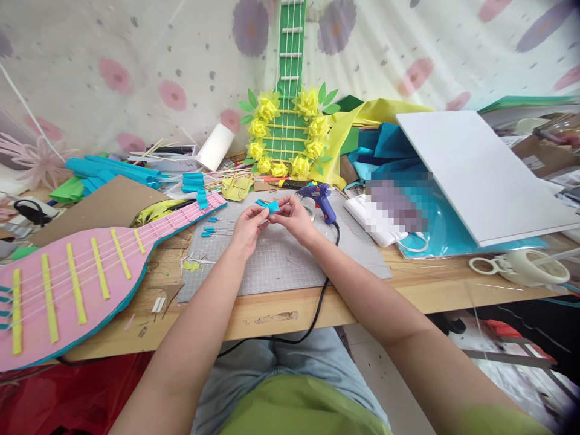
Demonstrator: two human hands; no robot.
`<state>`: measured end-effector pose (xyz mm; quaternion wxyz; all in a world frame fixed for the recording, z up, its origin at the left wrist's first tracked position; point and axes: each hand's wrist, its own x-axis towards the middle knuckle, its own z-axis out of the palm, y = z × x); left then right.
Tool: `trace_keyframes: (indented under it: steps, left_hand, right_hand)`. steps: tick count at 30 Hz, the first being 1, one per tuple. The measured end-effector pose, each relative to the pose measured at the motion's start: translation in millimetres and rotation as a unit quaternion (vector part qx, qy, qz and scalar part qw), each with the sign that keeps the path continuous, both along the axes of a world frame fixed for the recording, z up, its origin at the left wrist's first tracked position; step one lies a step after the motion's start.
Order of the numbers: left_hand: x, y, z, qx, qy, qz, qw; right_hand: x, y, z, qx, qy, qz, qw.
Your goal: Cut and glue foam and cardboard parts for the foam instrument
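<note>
Both my hands meet above a grey cutting mat [290, 266] and pinch a small blue paper piece [269, 207] between them. My left hand [247, 228] grips its left end with closed fingers. My right hand [292, 216] holds the right end, fingers curled. Several small blue rolled pieces [209, 230] lie on the mat just left of my left hand. A blue glue gun [321, 198] rests right behind my right hand, its black cord running off the table's front edge.
A pink cardboard guitar [77, 275] with yellow strips lies at the left. A green guitar [290, 115] with yellow paper flowers stands at the back. A white board [475, 169] leans at the right over blue sheets. A tape dispenser [530, 269] sits at the right front.
</note>
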<state>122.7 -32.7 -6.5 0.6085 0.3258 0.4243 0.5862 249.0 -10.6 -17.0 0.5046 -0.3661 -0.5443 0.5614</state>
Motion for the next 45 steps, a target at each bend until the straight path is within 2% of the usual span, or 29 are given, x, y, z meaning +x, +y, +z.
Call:
trace_keyframes:
  steps: [3,6,10,16,22,29,34,38,45]
  left_hand:
    - [1.7,0.1,-1.7,0.007,0.007,0.003,1.000]
    - [2.8,1.4,-3.0,-0.002,0.008,0.035,0.999]
    - [2.7,2.8,-3.9,-0.001,0.044,0.073,0.996]
    - [2.7,2.8,-5.6,0.014,0.105,0.075,0.992]
    - [1.8,5.0,-6.2,0.028,0.133,0.082,0.987]
    - [0.2,3.3,-4.0,0.032,0.152,0.080,0.985]
    - [-3.1,4.9,-5.7,0.007,0.123,0.046,0.991]
    - [-4.4,6.0,-5.9,-0.029,0.074,0.052,0.995]
    - [0.5,2.6,-3.4,-0.043,0.011,0.057,0.997]
  right_hand:
    - [0.1,-0.5,0.6,-0.017,-0.004,0.002,1.000]
    - [1.0,-1.4,3.0,-0.042,-0.016,0.017,0.999]
    - [6.0,-0.3,6.6,-0.027,-0.046,0.006,0.999]
    - [13.3,4.1,6.4,-0.027,-0.018,0.013,0.999]
    - [12.4,2.7,9.0,0.030,-0.032,-0.012,0.999]
    - [11.9,0.2,11.4,0.020,0.001,0.034,0.999]
    - [12.7,-0.5,11.3,0.006,0.007,0.046,0.999]
    - [10.2,-1.6,8.9,0.000,-0.037,0.057,0.998]
    - [0.1,0.7,-1.6,-0.014,-0.068,0.002,0.998]
